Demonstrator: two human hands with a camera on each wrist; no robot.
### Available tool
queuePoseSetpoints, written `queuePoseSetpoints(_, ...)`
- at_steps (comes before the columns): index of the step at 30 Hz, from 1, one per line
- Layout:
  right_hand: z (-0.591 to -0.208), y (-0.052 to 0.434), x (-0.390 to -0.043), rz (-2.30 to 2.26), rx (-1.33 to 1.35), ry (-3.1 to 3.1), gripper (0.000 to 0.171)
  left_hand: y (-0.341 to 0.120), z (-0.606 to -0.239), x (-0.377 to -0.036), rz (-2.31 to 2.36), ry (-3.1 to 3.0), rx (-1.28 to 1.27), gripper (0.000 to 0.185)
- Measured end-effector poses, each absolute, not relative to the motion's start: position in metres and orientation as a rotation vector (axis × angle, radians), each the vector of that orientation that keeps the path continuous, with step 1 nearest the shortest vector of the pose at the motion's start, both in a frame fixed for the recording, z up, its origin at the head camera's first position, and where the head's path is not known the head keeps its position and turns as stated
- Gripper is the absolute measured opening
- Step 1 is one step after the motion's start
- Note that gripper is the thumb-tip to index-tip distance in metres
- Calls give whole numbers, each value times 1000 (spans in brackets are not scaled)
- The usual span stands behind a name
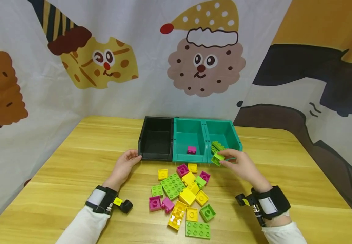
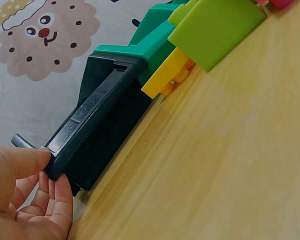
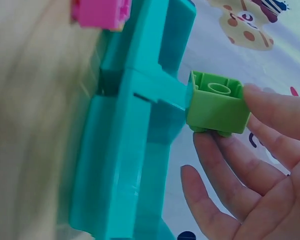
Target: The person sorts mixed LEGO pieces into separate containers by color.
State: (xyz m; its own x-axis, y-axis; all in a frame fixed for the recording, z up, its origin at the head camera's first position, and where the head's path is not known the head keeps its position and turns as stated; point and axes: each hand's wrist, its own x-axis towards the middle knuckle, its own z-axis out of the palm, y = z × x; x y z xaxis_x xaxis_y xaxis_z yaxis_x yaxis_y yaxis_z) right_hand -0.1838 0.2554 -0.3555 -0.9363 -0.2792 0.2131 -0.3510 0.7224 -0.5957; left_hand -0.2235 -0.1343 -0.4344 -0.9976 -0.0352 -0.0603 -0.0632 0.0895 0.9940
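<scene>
My right hand [image 1: 241,164] pinches a light green toy building block [image 3: 217,107] between thumb and fingers. In the head view, the block is over the front of the right teal bin [image 1: 238,135], where another green block [image 1: 217,146] lies. My left hand [image 1: 126,166] grips the front left corner of the black bin [image 2: 97,110], thumb on the rim and fingers against the side. A magenta block [image 1: 191,150] sits in the middle teal bin [image 1: 176,135].
Loose yellow, green and magenta blocks lie in front of the bins, among them a large green block [image 1: 173,186], a long yellow one [image 1: 177,215] and a long green one [image 1: 197,230]. A printed cloth [image 1: 151,98] hangs behind the wooden table [image 1: 81,159].
</scene>
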Motion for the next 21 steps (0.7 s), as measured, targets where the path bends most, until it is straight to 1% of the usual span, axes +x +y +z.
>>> queuePoseSetpoints(4, -345, 258, -193, 1002, 474, -2792, 30, -134, -434, -223, 2113, 2299, -102, 24)
queuePoseSetpoints(8, -341, 258, -204, 1001, 360, -2764, 34, -134, -434, -223, 2111, 2293, -97, 25)
queuePoseSetpoints(13, -352, 257, -220, 957, 263, -2741, 35, -133, -433, -224, 2110, 2297, -100, 25)
queuePoseSetpoints(21, -370, 255, -242, 868, 293, -2763, 32, -134, -434, -223, 2109, 2293, -98, 25)
